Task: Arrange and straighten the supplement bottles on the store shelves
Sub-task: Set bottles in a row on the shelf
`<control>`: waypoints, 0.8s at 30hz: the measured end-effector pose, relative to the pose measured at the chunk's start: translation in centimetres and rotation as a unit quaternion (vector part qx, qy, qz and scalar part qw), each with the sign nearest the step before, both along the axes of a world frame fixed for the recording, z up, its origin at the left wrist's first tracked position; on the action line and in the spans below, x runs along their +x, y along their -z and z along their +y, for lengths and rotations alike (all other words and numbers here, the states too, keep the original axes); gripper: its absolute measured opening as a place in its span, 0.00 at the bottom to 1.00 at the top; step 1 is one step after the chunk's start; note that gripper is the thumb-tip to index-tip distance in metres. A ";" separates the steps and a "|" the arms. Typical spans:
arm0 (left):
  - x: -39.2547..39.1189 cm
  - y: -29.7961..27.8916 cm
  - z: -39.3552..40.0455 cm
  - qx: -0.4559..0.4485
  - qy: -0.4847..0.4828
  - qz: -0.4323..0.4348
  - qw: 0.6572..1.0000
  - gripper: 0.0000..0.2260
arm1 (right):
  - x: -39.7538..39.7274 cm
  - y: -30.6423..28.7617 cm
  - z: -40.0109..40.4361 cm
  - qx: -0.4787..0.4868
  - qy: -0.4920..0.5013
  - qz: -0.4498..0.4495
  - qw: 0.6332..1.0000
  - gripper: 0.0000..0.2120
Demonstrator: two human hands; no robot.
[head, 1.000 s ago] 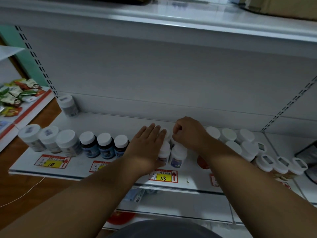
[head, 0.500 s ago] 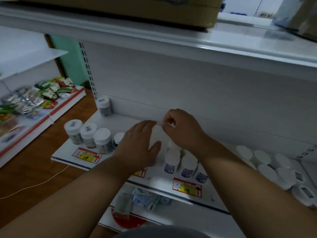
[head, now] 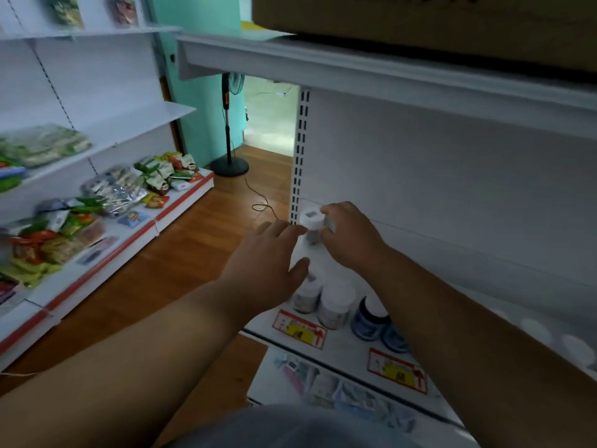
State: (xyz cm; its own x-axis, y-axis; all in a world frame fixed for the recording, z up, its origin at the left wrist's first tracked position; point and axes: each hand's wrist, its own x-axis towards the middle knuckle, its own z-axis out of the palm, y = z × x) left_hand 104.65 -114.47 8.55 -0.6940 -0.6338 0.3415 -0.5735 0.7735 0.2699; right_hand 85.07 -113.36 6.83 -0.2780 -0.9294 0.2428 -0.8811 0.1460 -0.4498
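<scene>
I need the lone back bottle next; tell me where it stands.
In the head view, the white-capped bottle stands at the shelf's back left corner beside the slotted upright, between the left hand and right hand.

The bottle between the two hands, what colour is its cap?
White, with a small grey label on top; the head view shows it.

Shelf (head: 349, 345): white painted metal, smooth, semi-gloss. Bottle cap (head: 311, 218): white plastic, smooth. Floor (head: 181, 253): polished wood. Price tags (head: 299, 329): printed paper. Snack packets (head: 113, 189): glossy foil.
</scene>
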 end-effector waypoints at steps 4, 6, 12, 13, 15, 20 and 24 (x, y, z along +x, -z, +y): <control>2.2 0.6 -2.7 0.020 0.039 -0.013 0.999 0.24 | 0.5 2.3 -4.8 0.141 0.043 0.057 0.987 0.24; 2.5 1.0 -3.8 0.011 0.062 -0.022 0.998 0.24 | 1.0 3.3 -5.8 0.126 0.070 0.077 0.987 0.20; 3.0 2.6 -6.1 0.019 0.098 -0.024 0.995 0.24 | 2.4 3.5 -7.4 0.054 0.071 0.104 0.991 0.06; 3.1 2.8 -6.4 0.022 0.103 -0.024 0.994 0.24 | 2.2 3.2 -7.5 0.062 0.071 0.108 0.990 0.05; 3.2 3.1 -7.1 0.035 0.101 -0.014 0.994 0.25 | 1.7 2.6 -7.3 0.081 0.078 0.104 0.988 0.05; 3.2 3.0 -8.0 0.103 0.068 0.081 0.989 0.31 | 2.2 -0.7 -4.5 -0.070 0.175 -0.159 0.969 0.11; 3.1 2.5 -7.6 0.196 0.053 0.181 0.962 0.35 | 4.6 -4.2 -1.3 -0.092 0.183 -0.377 0.903 0.26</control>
